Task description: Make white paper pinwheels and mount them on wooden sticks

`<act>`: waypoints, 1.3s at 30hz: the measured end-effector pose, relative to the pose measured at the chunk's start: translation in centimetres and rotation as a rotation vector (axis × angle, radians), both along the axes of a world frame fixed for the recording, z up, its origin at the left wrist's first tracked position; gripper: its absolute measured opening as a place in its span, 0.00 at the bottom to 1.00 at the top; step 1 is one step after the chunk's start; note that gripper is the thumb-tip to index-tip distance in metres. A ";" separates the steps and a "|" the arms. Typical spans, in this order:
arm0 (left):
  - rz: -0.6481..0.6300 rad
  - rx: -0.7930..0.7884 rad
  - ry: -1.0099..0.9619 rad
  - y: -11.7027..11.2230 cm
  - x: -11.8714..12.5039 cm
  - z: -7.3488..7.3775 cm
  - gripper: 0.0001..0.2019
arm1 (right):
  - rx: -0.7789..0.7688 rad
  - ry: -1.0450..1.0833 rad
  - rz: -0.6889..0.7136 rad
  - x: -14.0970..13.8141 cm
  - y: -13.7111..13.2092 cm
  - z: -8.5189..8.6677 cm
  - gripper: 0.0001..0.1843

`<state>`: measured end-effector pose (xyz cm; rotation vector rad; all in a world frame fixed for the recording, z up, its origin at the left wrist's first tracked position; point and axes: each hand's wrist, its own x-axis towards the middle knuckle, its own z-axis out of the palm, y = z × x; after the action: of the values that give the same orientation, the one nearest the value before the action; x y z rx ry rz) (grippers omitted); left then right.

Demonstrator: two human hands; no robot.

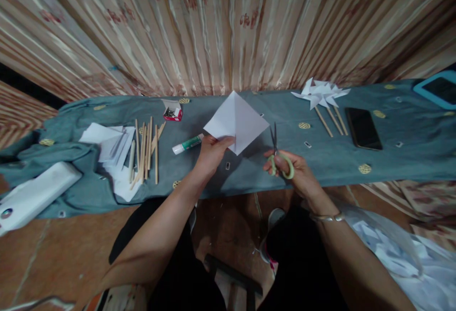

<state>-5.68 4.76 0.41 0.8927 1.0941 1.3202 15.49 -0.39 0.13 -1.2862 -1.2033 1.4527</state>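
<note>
A creased white square of paper (pixel 239 120) is pinched near its lower-left edge by my left hand (pixel 215 152), one corner pointing away from me. My right hand (pixel 294 168) grips scissors (pixel 281 161) by their pale green handles, a finger and thumb in the loops. The dark blades point up and away, nearly together, just right of the paper and apart from it. Left of the paper, a green-and-white glue stick (pixel 187 145) lies close to my left hand.
Wooden sticks (pixel 143 152) and white paper pieces (pixel 114 147) lie at left, near a small red box (pixel 173 111) of metal pins. At right are paper pinwheels (pixel 322 93) on sticks, a phone (pixel 363 128) and a blue-framed device (pixel 436 89). A plastic bag (pixel 402 254) stands below the table.
</note>
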 end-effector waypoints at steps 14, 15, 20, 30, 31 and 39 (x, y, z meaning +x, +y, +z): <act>-0.411 0.017 0.545 -1.2 0.3 -0.7 0.08 | -0.013 0.200 -0.301 -0.6 2.1 0.3 0.23; -0.398 0.009 0.534 -1.1 0.4 -0.6 0.08 | -0.021 0.194 -0.310 -0.6 2.1 0.2 0.23; -0.244 -0.070 0.313 -0.9 0.8 -0.2 0.07 | -0.040 0.220 -0.323 -1.0 2.1 -0.2 0.23; -0.123 -0.300 -0.396 -1.8 2.7 0.9 0.18 | 0.012 0.313 -0.519 -3.5 2.7 0.0 0.25; -0.120 -0.308 -0.416 -1.8 2.9 0.9 0.18 | 0.015 0.334 -0.526 -3.7 2.8 0.0 0.25; -0.029 -0.276 -0.463 -1.4 3.5 1.1 0.13 | 0.045 0.311 -0.445 -4.7 2.7 0.0 0.24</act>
<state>-2.21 3.39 1.47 0.3699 0.8649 1.2339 10.84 2.33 0.10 -1.1541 -0.6874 1.2306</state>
